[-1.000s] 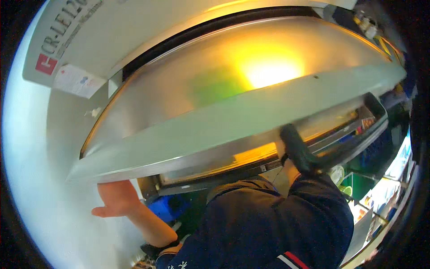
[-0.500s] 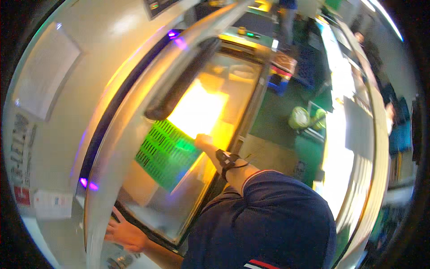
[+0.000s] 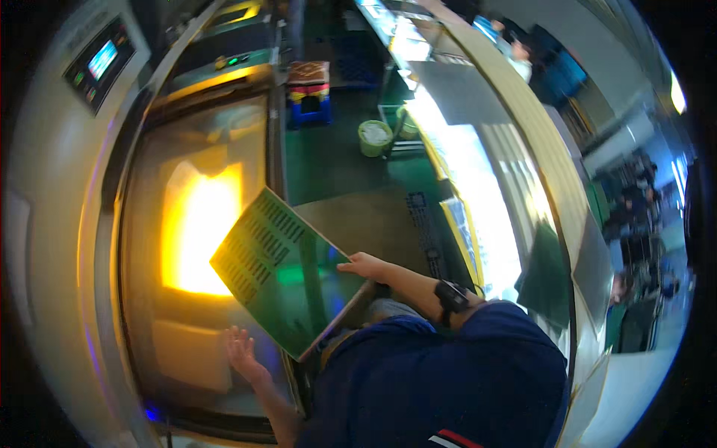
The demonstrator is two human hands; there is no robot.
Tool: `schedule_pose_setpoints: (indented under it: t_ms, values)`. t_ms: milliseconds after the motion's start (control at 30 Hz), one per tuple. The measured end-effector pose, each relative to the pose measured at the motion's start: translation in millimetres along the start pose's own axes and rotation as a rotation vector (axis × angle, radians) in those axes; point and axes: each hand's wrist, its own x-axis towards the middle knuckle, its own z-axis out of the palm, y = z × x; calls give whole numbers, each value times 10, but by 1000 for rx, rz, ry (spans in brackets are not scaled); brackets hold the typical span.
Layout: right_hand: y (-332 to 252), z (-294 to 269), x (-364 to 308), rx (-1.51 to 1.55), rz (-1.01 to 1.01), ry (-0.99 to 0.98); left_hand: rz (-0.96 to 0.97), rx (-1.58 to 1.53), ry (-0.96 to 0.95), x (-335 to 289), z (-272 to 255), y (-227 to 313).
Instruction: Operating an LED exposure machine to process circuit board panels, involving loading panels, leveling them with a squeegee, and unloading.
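Observation:
A green circuit board panel (image 3: 299,276) with rows of dark slots hangs tilted over the right side of a glass-topped machine bed (image 3: 149,358). My right hand (image 3: 366,267) grips the panel's right edge, thumb on its upper face. My left hand (image 3: 243,352) is off the panel, near its lower left edge, with fingers spread and nothing in them. Under the glass a bright yellow light (image 3: 205,231) glows, partly covered by the panel's corner. A pale tan sheet (image 3: 190,355) lies on the bed beside my left hand.
A control panel with a lit screen (image 3: 102,60) is at the far left. To the right runs a brightly lit table (image 3: 478,201) with a dark green sheet (image 3: 545,276) near it. A pale green bucket (image 3: 375,138) and a blue stool (image 3: 310,112) stand on the floor. People are farther back.
The green panel has come up off the bed and moved right in my right hand. My left hand has left the machine's lower left frame. The view has turned right; the black handle is out of sight.

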Motion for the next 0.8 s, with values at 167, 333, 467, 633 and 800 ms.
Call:
schedule_pose_setpoints:
  t_ms: [167, 333, 467, 633, 800]
  values:
    - [728, -516, -1456, 327, 160, 368, -78, 73, -304, -50, 972, -111]
    - [1363, -625, -2650, 945, -31, 966, -53, 146, -619, -385, 2284, -189]
    - [2603, -443, -3216, 1022, 53, 1154, -52, 214, -969, -1192, 3689, -153]
    - [2900, -477, -3777, 1416, 62, 1182, -305, 215, -1689, -2800, 5022, -200]
    - [3217, -753, -3695, 1432, -9, 1409, -930, 208, -1782, -4495, 5616, -61]
